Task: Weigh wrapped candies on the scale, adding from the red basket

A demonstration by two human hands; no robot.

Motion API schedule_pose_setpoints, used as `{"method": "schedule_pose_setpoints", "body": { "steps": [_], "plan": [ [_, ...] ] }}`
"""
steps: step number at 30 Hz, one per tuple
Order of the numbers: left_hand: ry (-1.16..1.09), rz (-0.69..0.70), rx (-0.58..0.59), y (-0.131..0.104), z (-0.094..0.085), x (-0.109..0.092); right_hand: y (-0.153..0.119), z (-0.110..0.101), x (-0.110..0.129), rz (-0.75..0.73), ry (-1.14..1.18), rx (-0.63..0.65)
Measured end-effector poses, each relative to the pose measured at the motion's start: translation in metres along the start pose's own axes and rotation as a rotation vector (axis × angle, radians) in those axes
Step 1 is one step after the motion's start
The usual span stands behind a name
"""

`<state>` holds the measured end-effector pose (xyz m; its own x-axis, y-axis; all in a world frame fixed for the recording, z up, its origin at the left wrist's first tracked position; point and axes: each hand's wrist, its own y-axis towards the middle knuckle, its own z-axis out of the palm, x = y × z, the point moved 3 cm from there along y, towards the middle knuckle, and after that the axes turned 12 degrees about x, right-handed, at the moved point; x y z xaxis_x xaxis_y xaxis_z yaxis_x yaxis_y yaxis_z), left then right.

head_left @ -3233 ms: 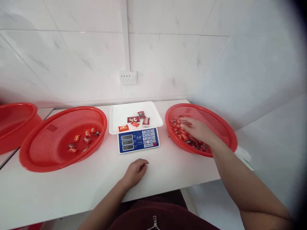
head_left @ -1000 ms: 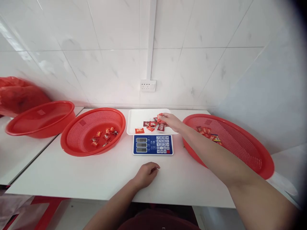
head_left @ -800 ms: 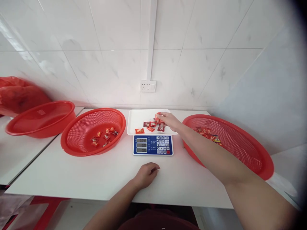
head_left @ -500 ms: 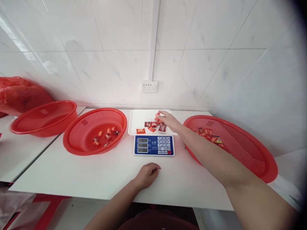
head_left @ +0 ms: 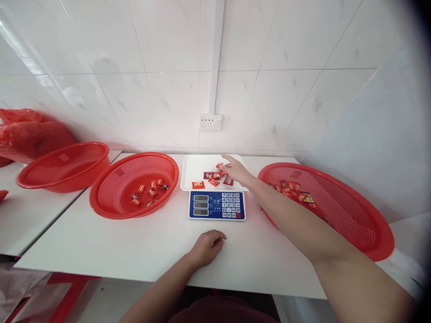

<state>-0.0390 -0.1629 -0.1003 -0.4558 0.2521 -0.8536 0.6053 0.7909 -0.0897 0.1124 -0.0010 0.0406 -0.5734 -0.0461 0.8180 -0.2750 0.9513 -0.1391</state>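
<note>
My right hand (head_left: 235, 169) is over the scale's white tray (head_left: 188, 170), fingers apart, with a small red wrapped candy (head_left: 219, 165) just by the fingertips. Several red and dark-red wrapped candies lie on the tray, among them an orange-red one (head_left: 198, 185) toward the left and a dark-red packet (head_left: 228, 181) under the hand. In front of the tray is the scale's blue keypad panel (head_left: 217, 205) with three small displays. Nearer to me, my left hand (head_left: 208, 247) rests on the table, fingers loosely curled in, holding nothing visible.
A red mesh basket (head_left: 111, 179) with several candies stands left of the scale. Another red basket (head_left: 350, 197), holding more candies, is at the right, partly behind my forearm. Further left are a red basin (head_left: 63, 168) and a red plastic bag (head_left: 32, 134). A tiled wall (head_left: 168, 103) closes off the back.
My right hand's fingers have opened, and the red candy they held now lies on the tray. My left hand has stayed in place. The view has shifted slightly.
</note>
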Motion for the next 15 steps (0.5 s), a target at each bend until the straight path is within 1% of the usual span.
{"method": "schedule_pose_setpoints", "body": {
  "steps": [3,6,8,10,11,13,15],
  "plan": [
    [-0.004,0.004,0.002,0.0,0.0,0.0,-0.005,0.019,0.008,-0.092,-0.259,0.032],
    [0.001,0.009,0.002,0.001,0.0,0.0,-0.013,0.05,0.022,-0.238,-0.694,0.12],
    [0.005,0.009,-0.002,0.001,0.0,0.001,-0.016,0.07,0.029,-0.294,-0.89,0.18],
    [0.008,0.008,-0.007,0.001,0.0,0.001,-0.017,0.082,0.033,-0.303,-0.956,0.222],
    [0.008,0.008,-0.008,0.001,0.0,0.0,-0.016,0.085,0.034,-0.292,-0.964,0.226],
    [0.009,0.01,-0.009,0.0,0.0,0.0,-0.013,0.083,0.033,-0.254,-0.956,0.204],
    [0.008,0.013,-0.006,0.0,0.0,-0.001,-0.012,0.074,0.031,-0.21,-0.939,0.16]
  ]
}}
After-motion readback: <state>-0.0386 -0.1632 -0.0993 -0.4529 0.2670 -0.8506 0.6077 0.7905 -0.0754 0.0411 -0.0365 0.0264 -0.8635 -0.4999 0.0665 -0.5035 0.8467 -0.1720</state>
